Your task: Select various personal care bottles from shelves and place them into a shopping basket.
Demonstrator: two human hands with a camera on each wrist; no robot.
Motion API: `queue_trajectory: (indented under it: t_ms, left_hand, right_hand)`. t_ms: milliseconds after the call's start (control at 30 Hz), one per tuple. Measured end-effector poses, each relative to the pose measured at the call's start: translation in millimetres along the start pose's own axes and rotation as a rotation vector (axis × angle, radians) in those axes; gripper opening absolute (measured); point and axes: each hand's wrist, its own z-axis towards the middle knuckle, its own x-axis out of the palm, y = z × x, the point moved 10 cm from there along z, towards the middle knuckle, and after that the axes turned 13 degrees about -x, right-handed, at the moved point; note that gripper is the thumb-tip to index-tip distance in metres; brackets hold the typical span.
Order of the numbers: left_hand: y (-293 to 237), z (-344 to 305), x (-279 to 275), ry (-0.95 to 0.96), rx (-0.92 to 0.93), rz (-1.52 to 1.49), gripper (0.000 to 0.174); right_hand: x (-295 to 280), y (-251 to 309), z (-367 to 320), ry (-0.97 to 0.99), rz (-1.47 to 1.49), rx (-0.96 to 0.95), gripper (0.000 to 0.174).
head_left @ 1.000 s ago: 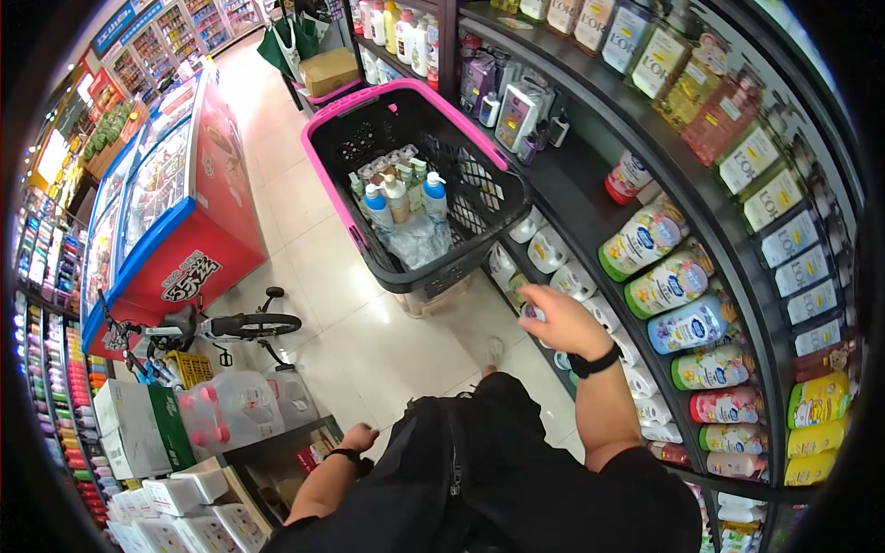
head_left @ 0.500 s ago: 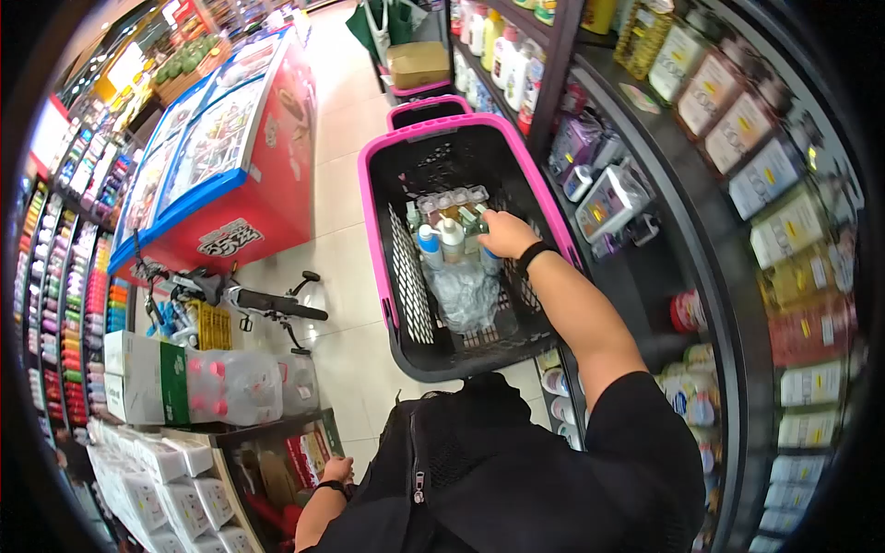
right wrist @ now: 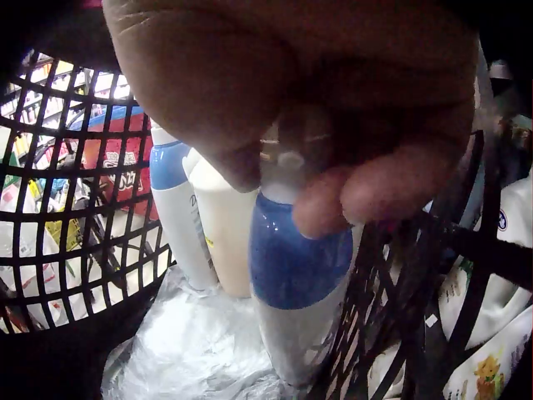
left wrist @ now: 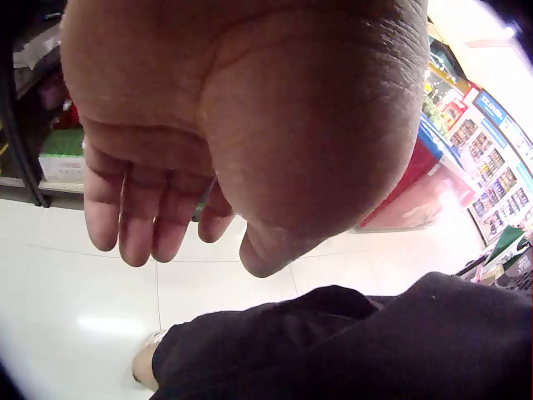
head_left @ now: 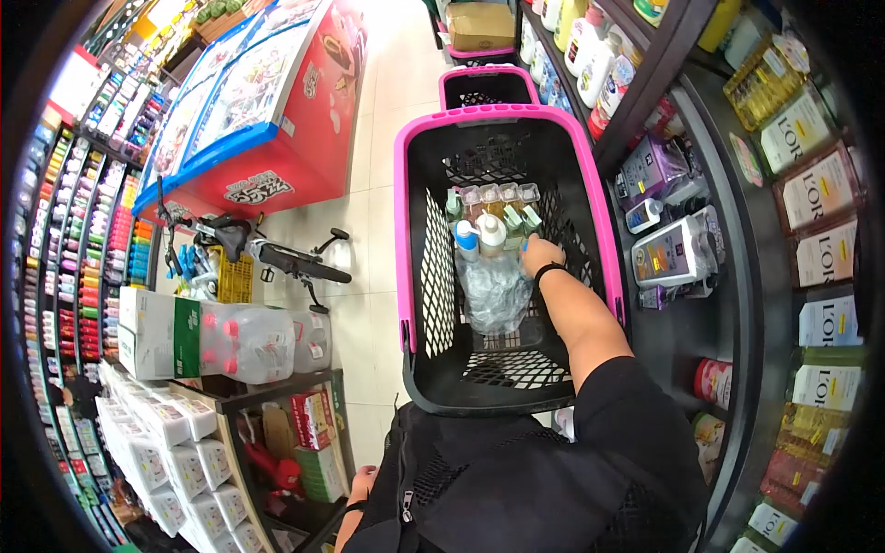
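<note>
Bottle [right wrist: 296, 271] with a blue shoulder stands upright inside the basket [head_left: 404, 230], close against its right-hand mesh wall. The right hand [right wrist: 316, 100] pinches its narrow top between the thumb and curled fingertips [right wrist: 391, 187]. It looks like rigid plastic, smooth and probably a little slick, with some weight if it is full. The neck under the cap seems the sure place to hold, since the body of the bottle is wider and set close among its neighbours. Just to its left in the basket stand a cream bottle [right wrist: 223, 237] and a blue-topped bottle [right wrist: 173, 208], all on a crumpled clear plastic bag [right wrist: 191, 358] that covers the basket floor. More small bottles [head_left: 493, 195] line the far wall. The left hand [left wrist: 250, 125] hangs behind the basket at the person's side, fingers loose and holding nothing. Right of the basket run dark shelves [head_left: 728, 313] of toiletries. Left of it, across the tiled floor, are a red freezer chest [head_left: 277, 120] and a small bicycle [head_left: 277, 258].
</note>
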Motion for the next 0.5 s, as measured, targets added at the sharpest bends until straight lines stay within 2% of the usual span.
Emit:
queue_trajectory:
  t_ms: [33, 67, 133, 167, 200, 267, 333, 367, 400, 500]
  left_hand:
    - [-42.3, -55.3, -34.9, -0.081, 0.030, 0.032, 0.057]
    - [-36.1, -46.1, -36.4, -0.130, 0.059, 0.046, 0.045]
    - [-91.2, -105.1, -76.4, -0.110, 0.025, -0.261, 0.031]
    - [-104.0, -106.0, -93.9, -0.204, 0.096, -0.353, 0.022]
    - [-91.7, -66.3, -91.7, -0.185, 0.097, -0.451, 0.022]
    - [-119.8, -35.3, -118.6, -0.158, 0.309, -0.576, 0.018]
    - [-177.8, -49.4, -165.4, -0.218, 0.430, -0.542, 0.017]
    - [-228.9, -100.8, -200.1, -0.309, 0.594, -0.443, 0.020]
    - [-250.3, -103.1, -216.9, -0.345, 0.706, -0.523, 0.023]
    - [-329.7, -120.2, -249.4, -0.185, 0.898, -0.611, 0.025]
  right_hand:
    - [6.2, -0.8, 3.1, 0.008, -0.003, -0.013, 0.038]
    - [9.4, -0.5, 3.1, 0.014, -0.004, -0.023, 0.038]
    - [1.4, 8.8, -12.0, 0.034, -0.031, -0.051, 0.038]
    - [-4.1, 15.1, -20.8, 0.053, -0.047, -0.065, 0.039]
    - [-7.3, 19.6, -27.6, 0.074, -0.066, -0.078, 0.039]
    - [-18.1, 27.4, -34.9, 0.016, -0.015, -0.114, 0.038]
    - [-41.5, 40.7, -50.2, -0.063, 0.035, -0.180, 0.038]
    - [-64.1, 55.0, -65.6, -0.121, 0.038, -0.257, 0.038]
    - [-93.5, 70.4, -86.8, -0.184, 0.039, -0.328, 0.039]
    - [-184.5, 114.2, -169.9, -0.339, 0.065, -0.486, 0.042]
